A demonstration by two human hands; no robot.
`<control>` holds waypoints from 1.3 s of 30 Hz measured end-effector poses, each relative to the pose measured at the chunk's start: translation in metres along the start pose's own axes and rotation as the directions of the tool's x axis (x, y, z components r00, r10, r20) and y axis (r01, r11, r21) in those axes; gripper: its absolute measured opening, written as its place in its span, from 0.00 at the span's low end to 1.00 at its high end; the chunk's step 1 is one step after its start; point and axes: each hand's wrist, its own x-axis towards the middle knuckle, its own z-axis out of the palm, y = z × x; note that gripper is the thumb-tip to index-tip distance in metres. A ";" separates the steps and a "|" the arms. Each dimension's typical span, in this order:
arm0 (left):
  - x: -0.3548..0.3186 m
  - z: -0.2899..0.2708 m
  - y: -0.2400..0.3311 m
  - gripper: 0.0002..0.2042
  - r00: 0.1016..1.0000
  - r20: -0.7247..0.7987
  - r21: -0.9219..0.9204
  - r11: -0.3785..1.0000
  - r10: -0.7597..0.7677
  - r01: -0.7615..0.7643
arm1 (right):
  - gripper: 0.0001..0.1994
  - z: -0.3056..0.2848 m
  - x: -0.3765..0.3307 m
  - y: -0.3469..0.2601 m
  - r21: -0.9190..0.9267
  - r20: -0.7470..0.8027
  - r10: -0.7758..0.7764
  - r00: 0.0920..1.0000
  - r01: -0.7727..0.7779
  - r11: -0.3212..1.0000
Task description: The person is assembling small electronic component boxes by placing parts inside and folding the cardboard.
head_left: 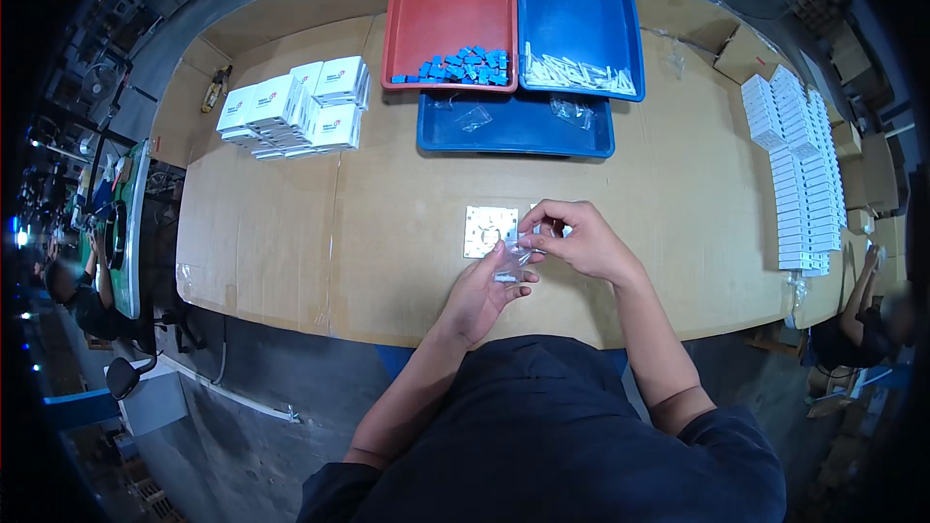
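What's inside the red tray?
The red tray holds a heap of small blue pieces along its near edge; whatever lies beneath the heap is covered.

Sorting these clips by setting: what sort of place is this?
Probably a factory packing bench: trays of small blue parts and white parts, stacked white boxes, and both hands on a small clear bag.

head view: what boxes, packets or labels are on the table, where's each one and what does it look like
White boxes: stacked far left, small, red-and-blue marks on the lids.
White boxes, right edge: long row, plain.
Clear plastic bag: held by left hand and right hand, small white parts inside.
Cardboard box: far right, brown.
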 end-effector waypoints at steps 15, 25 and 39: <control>-0.007 -0.003 -0.001 0.22 0.999 0.042 -0.019 1.000 0.001 0.000 | 0.10 -0.006 0.004 -0.009 -0.165 0.335 -0.061 0.940 0.122 0.979; -0.008 -0.010 -0.004 0.21 0.998 0.066 -0.047 0.999 0.024 -0.021 | 0.12 0.007 0.006 -0.006 -0.126 0.377 -0.050 0.925 0.105 0.987; -0.014 0.006 0.000 0.14 0.964 -0.145 0.255 0.950 0.223 -0.182 | 0.08 -0.004 0.003 -0.010 -0.064 0.149 -0.101 0.984 0.111 0.992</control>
